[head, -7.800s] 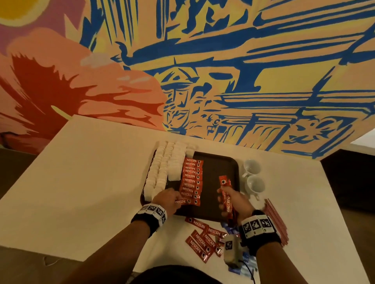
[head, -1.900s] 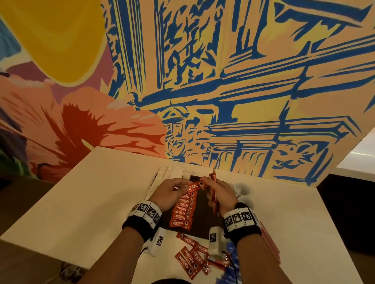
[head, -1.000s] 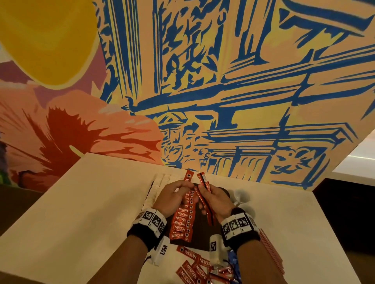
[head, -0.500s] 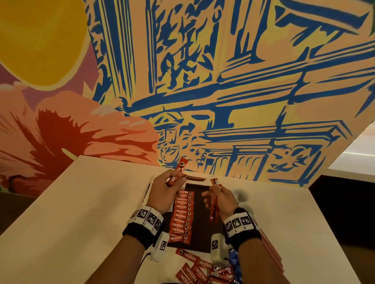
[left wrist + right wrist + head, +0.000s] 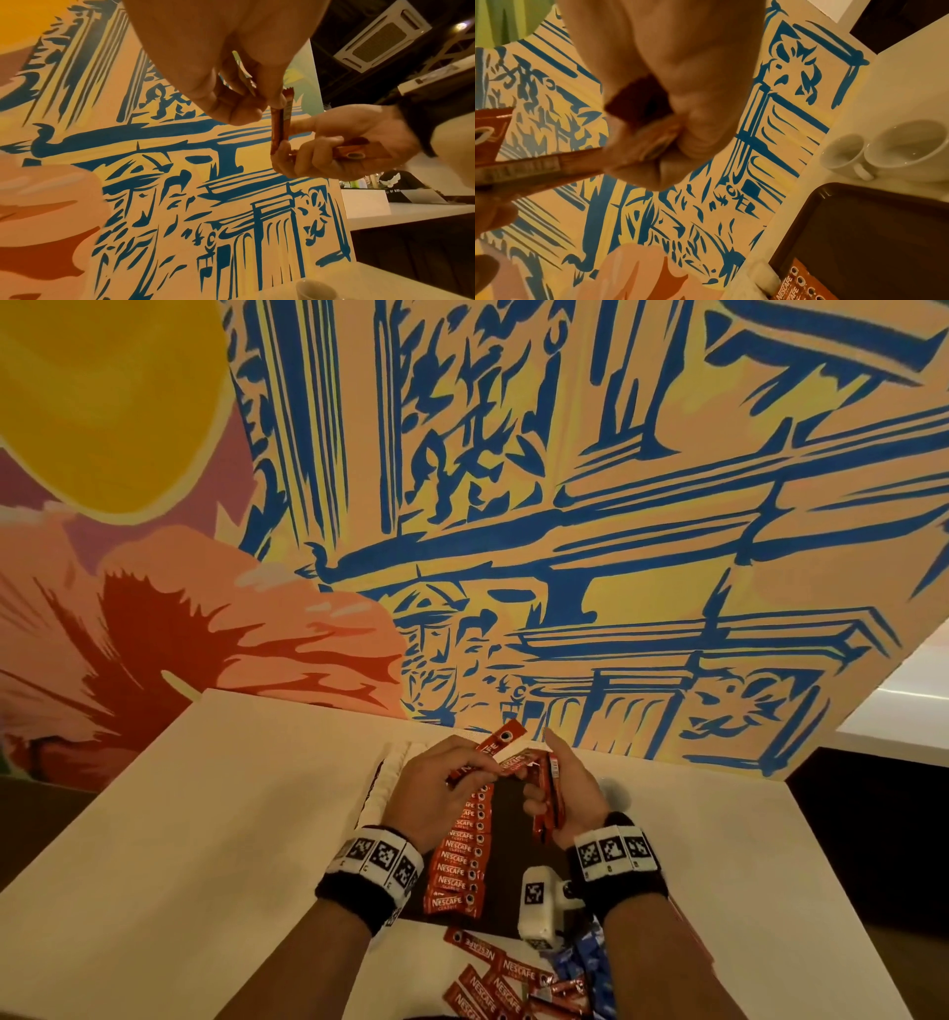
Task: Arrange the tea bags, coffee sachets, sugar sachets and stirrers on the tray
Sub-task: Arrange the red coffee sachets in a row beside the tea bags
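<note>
Sachets pass above the tray (image 5: 518, 819): our left hand (image 5: 436, 793) pinches one coffee sachet (image 5: 500, 747), right hand (image 5: 570, 793) clasps the spare bundle (image 5: 549, 806); we lay it flush beside the tray's row (image 5: 459, 855)

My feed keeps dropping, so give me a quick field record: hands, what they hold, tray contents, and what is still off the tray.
left hand: pinches one coffee sachet
right hand: grips a bunch of coffee sachets
tray: column of coffee sachets, white sachets along its left edge
off tray, near side: loose coffee sachets, blue packets
off tray, right: two white cups
</note>
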`<control>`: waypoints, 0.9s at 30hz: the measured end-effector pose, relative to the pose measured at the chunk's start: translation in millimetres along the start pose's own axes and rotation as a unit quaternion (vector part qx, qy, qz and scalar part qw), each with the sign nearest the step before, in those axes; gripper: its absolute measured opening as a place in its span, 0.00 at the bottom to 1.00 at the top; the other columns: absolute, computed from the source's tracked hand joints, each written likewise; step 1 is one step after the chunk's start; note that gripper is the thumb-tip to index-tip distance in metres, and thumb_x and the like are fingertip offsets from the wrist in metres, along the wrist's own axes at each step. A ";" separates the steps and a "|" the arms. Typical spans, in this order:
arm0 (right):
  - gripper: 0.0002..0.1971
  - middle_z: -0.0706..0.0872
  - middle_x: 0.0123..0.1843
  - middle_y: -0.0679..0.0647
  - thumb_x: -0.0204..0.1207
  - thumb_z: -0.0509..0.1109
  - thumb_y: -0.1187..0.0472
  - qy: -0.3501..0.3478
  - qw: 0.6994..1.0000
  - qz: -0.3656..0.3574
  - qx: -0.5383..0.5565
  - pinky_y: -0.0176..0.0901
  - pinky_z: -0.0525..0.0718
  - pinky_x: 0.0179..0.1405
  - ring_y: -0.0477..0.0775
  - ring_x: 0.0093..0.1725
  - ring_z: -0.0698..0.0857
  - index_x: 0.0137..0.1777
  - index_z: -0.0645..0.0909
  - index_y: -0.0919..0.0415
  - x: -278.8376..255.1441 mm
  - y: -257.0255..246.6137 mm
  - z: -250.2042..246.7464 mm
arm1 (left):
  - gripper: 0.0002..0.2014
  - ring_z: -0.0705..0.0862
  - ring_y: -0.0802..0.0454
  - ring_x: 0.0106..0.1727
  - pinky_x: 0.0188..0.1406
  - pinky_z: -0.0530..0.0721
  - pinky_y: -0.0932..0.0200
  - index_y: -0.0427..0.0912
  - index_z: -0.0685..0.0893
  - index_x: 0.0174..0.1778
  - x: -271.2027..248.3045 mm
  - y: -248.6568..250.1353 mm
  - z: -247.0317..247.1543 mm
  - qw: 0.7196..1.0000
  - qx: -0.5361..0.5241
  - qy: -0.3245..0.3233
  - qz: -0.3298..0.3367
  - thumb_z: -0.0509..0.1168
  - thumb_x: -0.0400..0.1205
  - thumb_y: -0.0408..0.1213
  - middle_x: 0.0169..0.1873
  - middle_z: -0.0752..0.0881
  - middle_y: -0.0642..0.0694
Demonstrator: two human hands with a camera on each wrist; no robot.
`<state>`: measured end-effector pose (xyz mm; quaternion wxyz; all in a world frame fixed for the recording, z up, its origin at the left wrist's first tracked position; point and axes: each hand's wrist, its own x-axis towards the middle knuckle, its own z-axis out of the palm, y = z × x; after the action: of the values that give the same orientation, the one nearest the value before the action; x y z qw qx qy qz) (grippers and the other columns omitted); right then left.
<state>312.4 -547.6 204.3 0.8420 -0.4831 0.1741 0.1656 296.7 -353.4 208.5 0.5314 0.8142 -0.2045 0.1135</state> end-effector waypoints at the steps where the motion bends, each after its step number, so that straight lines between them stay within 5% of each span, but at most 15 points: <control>1: 0.14 0.83 0.35 0.56 0.84 0.71 0.50 0.001 1.000 -0.008 -0.019 0.35 0.67 0.17 0.46 0.24 0.70 0.48 0.85 0.63 -0.8 0.0 -1.3 | 0.08 0.85 0.60 0.55 0.52 0.80 0.71 0.53 0.92 0.48 -1.2 -0.9 -0.4 1.000 0.006 -0.011 -0.006 0.74 0.80 0.33 0.49 0.86 0.62; 4: 0.09 0.83 0.38 0.56 0.79 0.75 0.60 0.008 0.998 -0.032 -0.049 0.34 0.68 0.19 0.45 0.25 0.70 0.53 0.83 0.65 0.3 1.3 -8.6 | 0.10 0.83 0.62 0.55 0.50 0.80 0.73 0.57 0.91 0.50 -4.7 -7.4 -1.5 0.999 0.017 -0.033 -0.029 0.73 0.81 0.34 0.52 0.85 0.61; 9: 0.10 0.79 0.34 0.55 0.77 0.78 0.61 0.004 0.998 -0.036 -0.044 0.35 0.70 0.18 0.46 0.24 0.72 0.51 0.83 0.65 1.6 0.1 -15.8 | 0.21 0.83 0.63 0.55 0.49 0.87 0.62 0.57 0.81 0.70 -9.5 -10.5 -4.1 0.989 -0.069 -0.022 -0.132 0.73 0.82 0.36 0.61 0.81 0.57; 16: 0.08 0.77 0.29 0.53 0.76 0.79 0.63 0.009 0.998 -0.042 -0.055 0.35 0.71 0.19 0.46 0.24 0.72 0.48 0.81 0.61 1.4 1.3 -19.7 | 0.10 0.88 0.49 0.48 0.48 0.87 0.52 0.50 0.92 0.56 -2.5 -10.7 -4.8 0.953 -0.204 -0.075 -0.212 0.65 0.86 0.38 0.47 0.91 0.49; 21: 0.23 0.79 0.35 0.56 0.62 0.86 0.55 -0.001 0.995 -0.038 -0.091 0.36 0.71 0.20 0.47 0.25 0.72 0.53 0.83 0.63 5.3 7.3 -28.5 | 0.06 0.90 0.55 0.43 0.39 0.87 0.61 0.48 0.91 0.50 0.3 -11.8 -1.3 0.965 -0.134 -0.085 -0.209 0.74 0.81 0.43 0.49 0.92 0.51; 27: 0.17 0.90 0.48 0.60 0.70 0.81 0.57 -0.039 0.992 0.005 -0.120 0.33 0.69 0.19 0.44 0.25 0.71 0.54 0.86 0.67 3.5 9.7 -38.0 | 0.02 0.88 0.59 0.35 0.36 0.86 0.63 0.44 0.90 0.47 2.0 -27.4 -5.0 0.955 -0.108 -0.101 -0.256 0.74 0.81 0.38 0.45 0.91 0.45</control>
<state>306.1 -575.6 177.4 0.7832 -0.5731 0.1218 0.2080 311.0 -339.7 188.9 0.6043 0.7840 -0.0523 -0.1321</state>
